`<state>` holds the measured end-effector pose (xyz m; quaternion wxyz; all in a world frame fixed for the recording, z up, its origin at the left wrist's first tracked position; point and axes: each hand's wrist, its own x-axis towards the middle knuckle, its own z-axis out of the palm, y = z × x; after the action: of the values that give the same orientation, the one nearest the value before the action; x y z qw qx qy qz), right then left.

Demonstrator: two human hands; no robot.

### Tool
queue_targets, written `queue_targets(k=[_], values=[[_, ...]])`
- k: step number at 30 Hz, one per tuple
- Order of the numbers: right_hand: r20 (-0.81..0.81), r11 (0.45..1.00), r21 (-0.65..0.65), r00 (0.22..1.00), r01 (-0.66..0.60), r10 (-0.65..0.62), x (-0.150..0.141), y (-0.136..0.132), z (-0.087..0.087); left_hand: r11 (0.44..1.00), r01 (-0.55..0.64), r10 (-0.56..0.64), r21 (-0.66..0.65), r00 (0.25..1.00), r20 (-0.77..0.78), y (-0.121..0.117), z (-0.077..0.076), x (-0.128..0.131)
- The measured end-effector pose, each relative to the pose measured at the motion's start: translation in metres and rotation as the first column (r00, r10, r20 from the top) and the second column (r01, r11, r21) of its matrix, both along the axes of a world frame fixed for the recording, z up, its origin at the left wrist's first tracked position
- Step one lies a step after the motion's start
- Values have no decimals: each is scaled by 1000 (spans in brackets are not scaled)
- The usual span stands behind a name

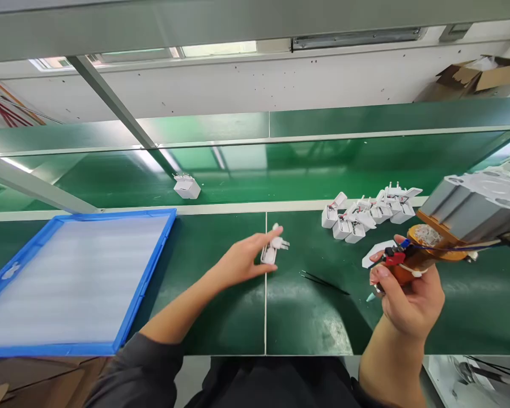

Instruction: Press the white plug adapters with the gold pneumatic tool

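Observation:
My left hand [238, 258] is curved around a white plug charger housing [269, 254], with the index finger at its upper end and the thumb at its lower edge. The housing lies open on the green bench, with pins pointing right. My right hand [410, 297] is closed around a pneumatic glue gun [412, 258] with an orange body and a grey cylinder [478, 198] on top. A pale teal tip [370, 297] shows below the gun. Between my hands lie black tweezers [325, 281]. A flat white piece [376, 253] is partly hidden behind the gun.
Several open white charger housings [355, 221] stand in a cluster at the back right. One white charger [187, 186] sits on the green strip behind the bench rail. A blue-framed tray [125, 314] lies at left. A metal post [110, 102] and an overhead beam [255, 25] cross the view.

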<state>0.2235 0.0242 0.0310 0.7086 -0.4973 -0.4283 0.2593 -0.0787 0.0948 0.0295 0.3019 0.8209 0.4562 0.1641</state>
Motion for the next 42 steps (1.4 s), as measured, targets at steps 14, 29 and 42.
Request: queue_targets(k=[14,29,42], values=[[26,974,61,976,-220,218,-48,-9,19,965,-258,262,-42,952,158,-96,-61,37],[91,961,120,967,-249,240,-103,-4,42,989,-130,111,73,969,220,-95,-20,52],[120,970,108,971,-220,207,-100,-4,34,995,-99,95,6,970,222,-94,-11,55]])
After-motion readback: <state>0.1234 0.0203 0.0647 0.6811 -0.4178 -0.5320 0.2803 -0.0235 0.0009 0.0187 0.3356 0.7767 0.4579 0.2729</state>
